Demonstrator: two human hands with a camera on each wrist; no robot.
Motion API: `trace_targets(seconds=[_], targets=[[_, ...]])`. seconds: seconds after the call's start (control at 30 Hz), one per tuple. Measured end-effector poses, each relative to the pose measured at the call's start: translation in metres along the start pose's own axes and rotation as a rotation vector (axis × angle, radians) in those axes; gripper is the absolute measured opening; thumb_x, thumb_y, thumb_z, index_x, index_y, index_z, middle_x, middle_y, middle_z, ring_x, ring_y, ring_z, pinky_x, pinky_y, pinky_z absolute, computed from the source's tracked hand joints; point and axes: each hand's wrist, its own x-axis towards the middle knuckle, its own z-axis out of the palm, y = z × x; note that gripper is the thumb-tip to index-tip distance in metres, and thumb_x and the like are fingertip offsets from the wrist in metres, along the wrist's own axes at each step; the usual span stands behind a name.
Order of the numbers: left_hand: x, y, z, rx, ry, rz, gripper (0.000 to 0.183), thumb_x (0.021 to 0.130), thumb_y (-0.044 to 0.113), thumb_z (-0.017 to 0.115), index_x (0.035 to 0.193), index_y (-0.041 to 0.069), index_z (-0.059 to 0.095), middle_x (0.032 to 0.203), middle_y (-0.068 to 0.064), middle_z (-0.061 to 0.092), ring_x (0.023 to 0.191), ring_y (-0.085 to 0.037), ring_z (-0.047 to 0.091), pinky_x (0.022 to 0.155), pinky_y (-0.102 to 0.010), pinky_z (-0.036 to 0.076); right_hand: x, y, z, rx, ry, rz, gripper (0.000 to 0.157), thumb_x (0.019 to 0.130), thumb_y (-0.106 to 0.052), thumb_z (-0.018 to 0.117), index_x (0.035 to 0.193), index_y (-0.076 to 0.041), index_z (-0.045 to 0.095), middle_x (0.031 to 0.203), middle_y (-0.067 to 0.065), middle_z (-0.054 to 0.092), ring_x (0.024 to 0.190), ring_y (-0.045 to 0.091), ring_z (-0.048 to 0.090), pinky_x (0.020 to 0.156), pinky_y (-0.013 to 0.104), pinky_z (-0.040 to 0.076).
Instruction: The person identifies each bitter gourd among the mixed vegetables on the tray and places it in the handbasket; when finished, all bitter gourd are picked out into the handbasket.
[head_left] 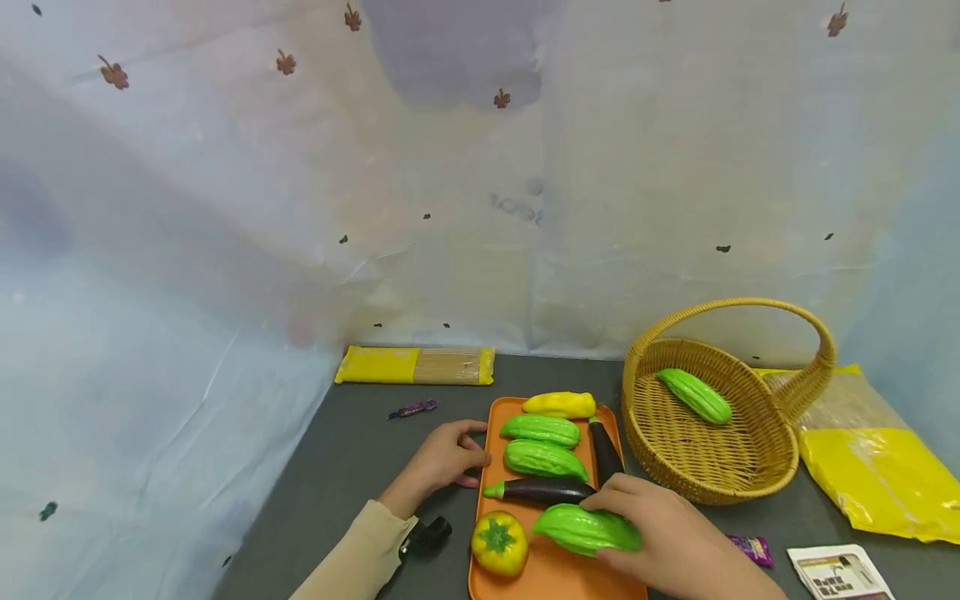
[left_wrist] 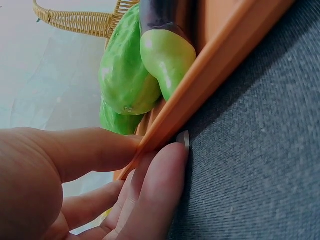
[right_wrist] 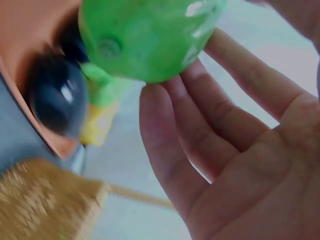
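Note:
My right hand (head_left: 660, 533) holds a green bitter melon (head_left: 585, 529) between thumb and fingers, over the near part of an orange tray (head_left: 555, 575). In the right wrist view the fingers touch the melon's (right_wrist: 145, 40) side. At the tray's left edge, my left hand (head_left: 447, 457) pinches the rim (left_wrist: 170, 120), as the left wrist view shows. On the tray lie two more bitter melons (head_left: 543, 460), a yellow pepper (head_left: 560, 405), two eggplants (head_left: 547, 490) and a round yellow-green fruit or vegetable (head_left: 500, 543) with a green leafy top.
Right of the tray stands a wicker basket (head_left: 637, 433) with a tall handle and one bitter melon (head_left: 696, 396) inside. A yellow bag (head_left: 885, 475) lies beyond it. Noodles in a packet (head_left: 416, 365), a purple wrapper (head_left: 412, 409), another purple packet (head_left: 752, 549) and a white packet (head_left: 838, 572) surround the tray.

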Motion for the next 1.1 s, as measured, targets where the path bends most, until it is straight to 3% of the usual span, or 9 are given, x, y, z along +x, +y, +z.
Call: trace_targets(seconds=[0.17,0.3,0.43,0.57,0.77,1.1], targets=[[-0.002,-0.001,0.000,-0.014,0.001,0.006,0.061,0.088,0.015,0.077,0.144,0.010,0.054,0.098,-0.011,0.068,0.080,-0.020,0.070,0.062,-0.035,0.064,-0.017,0.007,-0.031,-0.090,0.111,0.041,0.038,0.085,-0.057,0.075,0.119,-0.044,0.065,0.106,-0.026,0.057,0.083,-0.008,0.051,0.065,0.020,0.049],[-0.002,-0.002,-0.003,-0.013,0.005,0.005,0.061,0.089,0.015,0.077,0.145,0.010,0.054,0.098,-0.010,0.068,0.082,-0.020,0.070,0.063,-0.035,0.064,-0.025,0.027,-0.055,-0.228,0.263,0.092,0.043,0.080,-0.048,0.083,0.119,-0.041,0.067,0.108,-0.022,0.061,0.083,-0.003,0.056,0.066,0.023,0.052],[-0.001,-0.003,-0.004,-0.007,0.003,0.003,0.061,0.088,0.015,0.077,0.144,0.010,0.054,0.098,-0.010,0.068,0.082,-0.020,0.070,0.062,-0.035,0.064,-0.027,0.060,-0.072,-0.297,0.346,0.134,0.047,0.077,-0.034,0.088,0.120,-0.030,0.071,0.106,-0.013,0.065,0.085,0.007,0.061,0.065,0.028,0.053],[0.000,-0.003,-0.004,-0.010,0.002,0.000,0.061,0.088,0.015,0.078,0.144,0.010,0.054,0.098,-0.010,0.068,0.081,-0.019,0.070,0.062,-0.035,0.064,-0.024,0.098,-0.078,-0.310,0.357,0.170,0.044,0.077,-0.026,0.087,0.118,-0.018,0.072,0.104,-0.002,0.068,0.087,0.018,0.065,0.066,0.035,0.055],[-0.001,-0.003,-0.002,-0.003,0.008,-0.002,0.061,0.087,0.015,0.078,0.144,0.010,0.054,0.097,-0.010,0.068,0.081,-0.020,0.070,0.062,-0.035,0.064,-0.018,0.140,-0.072,-0.290,0.295,0.256,0.047,0.082,-0.030,0.083,0.122,-0.009,0.070,0.110,0.014,0.070,0.092,0.031,0.068,0.073,0.053,0.057],[-0.001,-0.003,0.000,-0.006,0.008,0.000,0.061,0.087,0.016,0.079,0.143,0.012,0.056,0.099,-0.010,0.068,0.081,-0.020,0.070,0.062,-0.035,0.064,-0.013,0.168,-0.062,-0.304,0.241,0.322,0.050,0.083,-0.034,0.082,0.122,-0.006,0.070,0.110,0.018,0.069,0.092,0.034,0.067,0.073,0.055,0.055]])
